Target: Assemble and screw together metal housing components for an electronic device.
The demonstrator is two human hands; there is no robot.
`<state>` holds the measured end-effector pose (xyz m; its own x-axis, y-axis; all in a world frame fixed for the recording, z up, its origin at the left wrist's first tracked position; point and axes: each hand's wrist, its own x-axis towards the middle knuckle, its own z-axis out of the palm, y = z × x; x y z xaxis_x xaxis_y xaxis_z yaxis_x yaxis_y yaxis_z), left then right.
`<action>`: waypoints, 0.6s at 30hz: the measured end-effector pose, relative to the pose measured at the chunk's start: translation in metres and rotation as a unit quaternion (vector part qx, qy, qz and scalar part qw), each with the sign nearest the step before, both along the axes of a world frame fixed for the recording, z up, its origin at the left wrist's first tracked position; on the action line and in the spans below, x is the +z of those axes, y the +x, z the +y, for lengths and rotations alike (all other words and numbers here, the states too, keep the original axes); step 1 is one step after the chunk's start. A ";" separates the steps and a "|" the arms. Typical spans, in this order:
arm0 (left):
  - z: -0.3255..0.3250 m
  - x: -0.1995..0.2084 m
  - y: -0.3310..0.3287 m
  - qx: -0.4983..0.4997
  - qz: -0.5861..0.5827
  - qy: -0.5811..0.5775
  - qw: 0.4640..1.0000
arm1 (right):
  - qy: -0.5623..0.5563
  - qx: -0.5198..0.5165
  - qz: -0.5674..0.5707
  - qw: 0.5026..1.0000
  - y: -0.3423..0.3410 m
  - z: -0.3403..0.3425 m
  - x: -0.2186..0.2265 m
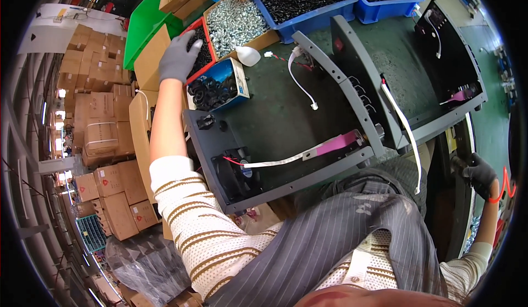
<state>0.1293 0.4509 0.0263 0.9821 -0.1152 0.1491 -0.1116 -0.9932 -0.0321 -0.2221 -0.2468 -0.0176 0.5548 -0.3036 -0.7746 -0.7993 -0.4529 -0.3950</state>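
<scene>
Your left hand [179,59] has its grip spread, fingers dipping into the red bin [199,51] of black parts just past the metal chassis [286,136] on the tabletop [396,37], while your right hand [479,174] looks clamped on a dark tool [459,166] down off the edge, probably parked.

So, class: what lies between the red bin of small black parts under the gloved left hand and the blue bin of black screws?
In the head view, a cardboard box of silvery screws lies between the red bin and the blue bin.
</scene>
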 end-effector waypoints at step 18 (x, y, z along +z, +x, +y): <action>0.055 -0.043 0.031 0.077 0.033 -0.074 0.994 | 0.068 0.004 -0.007 0.998 0.003 -0.002 -0.006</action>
<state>0.1604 0.5056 -0.0168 0.9945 0.0559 0.0881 0.0454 -0.9921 0.1172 -0.2186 -0.2487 -0.0234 0.5684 -0.1918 -0.8001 -0.7898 -0.3997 -0.4652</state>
